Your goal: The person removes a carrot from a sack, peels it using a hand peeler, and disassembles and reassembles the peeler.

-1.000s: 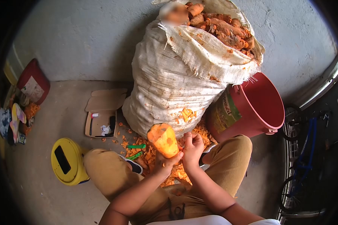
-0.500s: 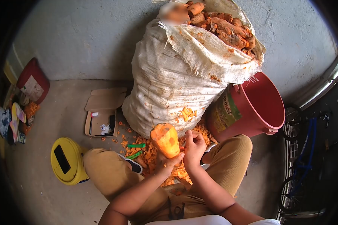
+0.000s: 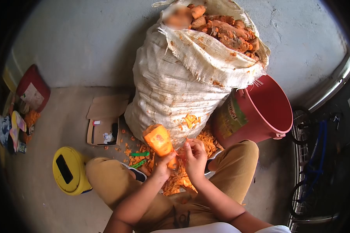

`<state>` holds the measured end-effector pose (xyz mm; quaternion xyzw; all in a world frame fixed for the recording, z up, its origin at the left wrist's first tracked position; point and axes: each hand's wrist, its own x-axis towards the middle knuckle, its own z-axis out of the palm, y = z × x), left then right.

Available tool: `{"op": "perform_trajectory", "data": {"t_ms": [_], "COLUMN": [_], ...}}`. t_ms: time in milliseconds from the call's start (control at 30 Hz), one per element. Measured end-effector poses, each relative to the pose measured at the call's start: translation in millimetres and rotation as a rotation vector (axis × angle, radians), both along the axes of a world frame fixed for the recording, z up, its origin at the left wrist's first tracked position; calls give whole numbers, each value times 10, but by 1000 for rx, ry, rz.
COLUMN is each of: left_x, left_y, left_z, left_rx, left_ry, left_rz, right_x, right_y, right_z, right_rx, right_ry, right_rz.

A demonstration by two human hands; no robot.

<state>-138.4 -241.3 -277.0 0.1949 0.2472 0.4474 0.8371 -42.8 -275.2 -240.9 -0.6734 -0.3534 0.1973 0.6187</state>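
Note:
My left hand [image 3: 163, 165] is wrapped round the lower part of a large peeled orange root [image 3: 158, 140], which tilts up and to the left. Close on its right, my right hand [image 3: 195, 157] has its fingers closed in a pinch near the root's lower end; a small reddish thing shows at the fingertips, too small to name. Orange peelings [image 3: 178, 181] lie on the floor below and between my legs. Two green-handled tools [image 3: 139, 154] rest among the peelings to the left.
A big white sack [image 3: 171, 85] of unpeeled roots [image 3: 229, 33] leans against the wall. Right of it is a red bucket [image 3: 237, 124]. On the left are an open cardboard box [image 3: 101, 134], a yellow lidded bucket [image 3: 76, 176] and another red container [image 3: 32, 93]. A bicycle [image 3: 319, 155] stands far right.
The root has tilted further left and moved slightly left with my left hand. My right hand has come a little lower and left, beside the root's lower end. The view has shifted slightly.

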Motion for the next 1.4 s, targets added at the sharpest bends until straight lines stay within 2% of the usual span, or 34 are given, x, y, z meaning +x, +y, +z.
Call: {"op": "perform_trajectory", "data": {"t_ms": [100, 133, 233, 333, 433, 533, 633, 667, 767, 900, 1033, 1067, 1200, 1300, 1400], "left_x": [-62, -66, -63, -72, -72, -63, -60, -54, -42, -52, -52, -69, -166, -166, -171], "left_y": [78, 91, 108, 107, 129, 136, 140, 142, 141, 153, 182, 202, 299, 297, 293], "left_z": [-32, -12, 5, 33, -30, -16, -7, 13, 24, -81, -136, -143, -83, -55, -61], "left_rx": [-19, -25, 8, -16, -63, -88, -118, -114, -89, -78, -50, -31, -32, -10, 77], "left_ry": [-33, -41, -39, -16, -86, -90, -103, -109, -132, -100, 44, 71, 102, 143, 222], "left_rz": [-21, -15, 48, 51, 50, 89, 98, 103, 96, 77, 110, 68, -50, -92, -134], "right_x": [-19, 28, 95, 72, 145, 124, 81, 87, 256, 171, 250, 286, 450, 488, 502], "right_y": [-44, -59, -104, -156, -144, -174, -145, -127, -162, -202, -207, -219, -240, -249, -234], "right_z": [205, 221, 149, 184, 26, -116, -124, -122, -242, -315, -238, -182, -14, 120, 325], "right_rx": [5, -2, -11, -87, 73, 122, 203, 204, -212, -185, -278, -337, -399, -406, -556], "right_ry": [-70, -289, -477, -358, -279, -20, 422, 479, 350, 506, 343, 378, 9, -267, -264], "right_rz": [77, 94, 185, 305, 412, 452, 390, 359, 550, 607, 606, 608, 721, 668, 638]}}
